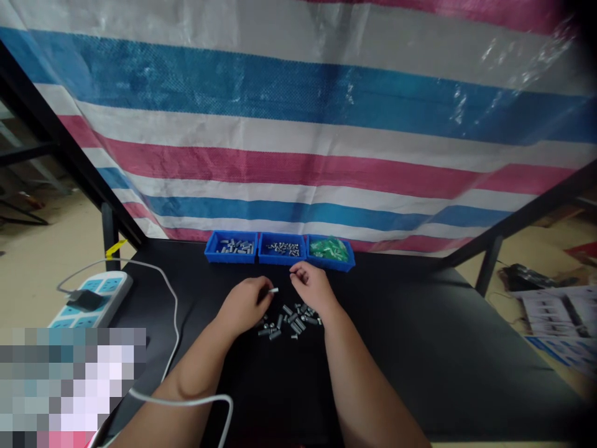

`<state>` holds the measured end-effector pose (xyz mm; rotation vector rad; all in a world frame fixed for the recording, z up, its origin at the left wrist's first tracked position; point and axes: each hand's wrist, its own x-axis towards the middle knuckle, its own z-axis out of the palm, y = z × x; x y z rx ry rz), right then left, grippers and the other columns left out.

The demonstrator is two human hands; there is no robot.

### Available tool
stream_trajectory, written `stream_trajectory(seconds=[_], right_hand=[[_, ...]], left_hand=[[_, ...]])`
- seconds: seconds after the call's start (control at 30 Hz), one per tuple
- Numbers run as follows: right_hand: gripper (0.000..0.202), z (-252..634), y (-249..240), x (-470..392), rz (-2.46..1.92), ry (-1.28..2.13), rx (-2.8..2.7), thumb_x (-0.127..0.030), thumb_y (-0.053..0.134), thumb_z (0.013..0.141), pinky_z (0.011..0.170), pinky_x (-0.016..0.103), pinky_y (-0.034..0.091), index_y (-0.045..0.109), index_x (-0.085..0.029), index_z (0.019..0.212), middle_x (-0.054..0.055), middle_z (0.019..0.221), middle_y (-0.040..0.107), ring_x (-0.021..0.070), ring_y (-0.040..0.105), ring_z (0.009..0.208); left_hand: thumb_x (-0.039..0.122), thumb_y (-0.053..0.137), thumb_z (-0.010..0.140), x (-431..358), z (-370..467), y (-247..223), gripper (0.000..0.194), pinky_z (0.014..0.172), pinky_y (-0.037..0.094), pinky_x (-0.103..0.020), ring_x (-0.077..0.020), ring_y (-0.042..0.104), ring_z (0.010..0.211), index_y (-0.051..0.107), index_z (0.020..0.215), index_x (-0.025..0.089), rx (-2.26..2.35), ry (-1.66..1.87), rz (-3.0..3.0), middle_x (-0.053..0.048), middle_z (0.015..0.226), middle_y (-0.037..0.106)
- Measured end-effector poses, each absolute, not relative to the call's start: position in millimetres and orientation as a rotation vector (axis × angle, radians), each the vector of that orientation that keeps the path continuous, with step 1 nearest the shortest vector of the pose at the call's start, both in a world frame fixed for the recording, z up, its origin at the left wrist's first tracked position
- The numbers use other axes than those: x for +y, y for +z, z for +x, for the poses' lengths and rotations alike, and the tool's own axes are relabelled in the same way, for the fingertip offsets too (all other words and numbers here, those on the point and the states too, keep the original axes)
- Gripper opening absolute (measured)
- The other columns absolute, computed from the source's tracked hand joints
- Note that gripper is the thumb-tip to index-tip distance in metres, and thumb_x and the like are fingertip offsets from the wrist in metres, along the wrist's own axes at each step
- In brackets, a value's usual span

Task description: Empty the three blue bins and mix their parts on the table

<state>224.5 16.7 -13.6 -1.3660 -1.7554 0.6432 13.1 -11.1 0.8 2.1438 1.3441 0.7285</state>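
Between the thumb and fingers of my left hand is a small pale metal cylinder, its end pointing right. My right hand is a little to the right of it, in front of the blue bins. Its fingers are curled together at the tips, and whatever they may hold is too small to make out. Just below both hands lies a loose pile of grey metal cylinders and small screws on the black tabletop. My right wrist covers part of the pile's right side.
Three blue bins stand in a row at the back: one with metal cylinders, one with small screws, one with green plastic packets. At left are a white power strip and a cable. Striped sheeting hangs behind.
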Motion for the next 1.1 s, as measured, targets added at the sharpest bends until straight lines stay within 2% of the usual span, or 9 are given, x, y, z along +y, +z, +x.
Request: stream_trajectory(seconds=[0.13,0.27,0.43,0.7,0.77,0.87,0.93,1.03,1.1], right_hand=[[0.010,217.9,-6.0,6.2,-1.280,0.793,-2.055,-0.020,0.066,0.078,0.057,0.022,0.037,0.071,-0.021,0.086,-0.003,0.070,0.063,0.0106,0.053,0.060],[0.009,215.7,0.6,-3.3,-1.291,0.946,-2.188,-0.018,0.068,0.075,0.055,0.021,0.035,0.071,-0.022,0.083,-0.006,0.061,0.060,0.0097,0.052,0.055],[0.007,220.8,5.8,-5.8,-1.402,0.865,-2.182,-0.019,0.071,0.073,0.054,0.022,0.032,0.067,-0.023,0.078,-0.007,0.057,0.058,0.0104,0.051,0.054],[0.014,201.2,12.7,-13.3,-1.175,0.954,-2.247,-0.017,0.071,0.075,0.058,0.022,0.036,0.074,-0.024,0.086,-0.004,0.069,0.066,0.0113,0.057,0.060],[0.018,197.0,12.2,-14.6,-1.138,0.998,-2.282,-0.018,0.071,0.075,0.058,0.021,0.037,0.076,-0.025,0.092,-0.004,0.071,0.067,0.0109,0.057,0.060],[0.023,193.2,8.8,-14.7,-1.118,1.022,-2.301,-0.016,0.071,0.076,0.059,0.022,0.039,0.077,-0.026,0.095,-0.004,0.072,0.069,0.0110,0.059,0.060],[0.020,191.6,5.5,-13.9,-1.123,1.006,-2.293,-0.015,0.071,0.076,0.061,0.022,0.041,0.078,-0.026,0.092,-0.003,0.072,0.070,0.0118,0.060,0.062],[0.014,190.6,1.3,-12.2,-1.162,0.973,-2.270,-0.014,0.068,0.077,0.061,0.023,0.041,0.077,-0.024,0.083,-0.002,0.072,0.071,0.0125,0.061,0.063],[0.015,191.2,-0.3,-10.6,-1.213,0.907,-2.227,-0.013,0.065,0.078,0.061,0.023,0.040,0.074,-0.023,0.082,-0.002,0.070,0.070,0.0126,0.061,0.062]], left_hand=[[0.040,0.064,0.085,1.7,9.9,-9.1,0.023,0.061,0.042,-0.026,-0.0149,0.061,0.067,0.067,0.094,0.019,1.330,1.064,1.576,-0.002,0.079,0.069],[0.039,0.074,0.075,19.1,3.7,-17.2,0.030,0.054,0.041,-0.020,-0.0085,0.055,0.055,0.065,0.090,0.015,1.202,1.307,0.886,0.001,0.069,0.064],[0.030,0.083,0.065,35.8,-9.5,-15.7,0.035,0.060,0.049,-0.018,-0.0080,0.062,0.062,0.063,0.088,0.014,1.032,1.543,0.470,-0.001,0.073,0.067],[0.023,0.081,0.071,42.5,-16.4,-13.3,0.024,0.063,0.052,-0.015,-0.0073,0.066,0.067,0.062,0.083,0.015,0.938,1.727,0.403,-0.001,0.077,0.070],[0.022,0.079,0.075,43.0,-15.1,-13.4,0.024,0.069,0.054,-0.018,-0.0102,0.069,0.077,0.065,0.093,0.015,0.912,1.733,0.432,-0.005,0.088,0.073],[0.016,0.078,0.075,42.9,-12.9,-11.7,0.039,0.076,0.055,-0.022,-0.0164,0.071,0.095,0.065,0.112,0.017,0.876,1.683,0.506,-0.012,0.112,0.072],[0.016,0.078,0.074,40.7,-12.8,-9.3,0.047,0.071,0.053,-0.022,-0.0161,0.071,0.091,0.063,0.118,0.019,0.886,1.620,0.573,-0.012,0.118,0.070],[0.025,0.073,0.077,31.9,-16.0,-3.5,0.037,0.059,0.046,-0.021,-0.0100,0.062,0.065,0.066,0.112,0.018,1.017,1.490,0.914,-0.006,0.095,0.072],[0.024,0.069,0.078,22.3,-19.6,2.1,0.022,0.058,0.042,-0.022,-0.0098,0.055,0.060,0.069,0.099,0.017,1.129,1.270,1.359,-0.001,0.076,0.067]])
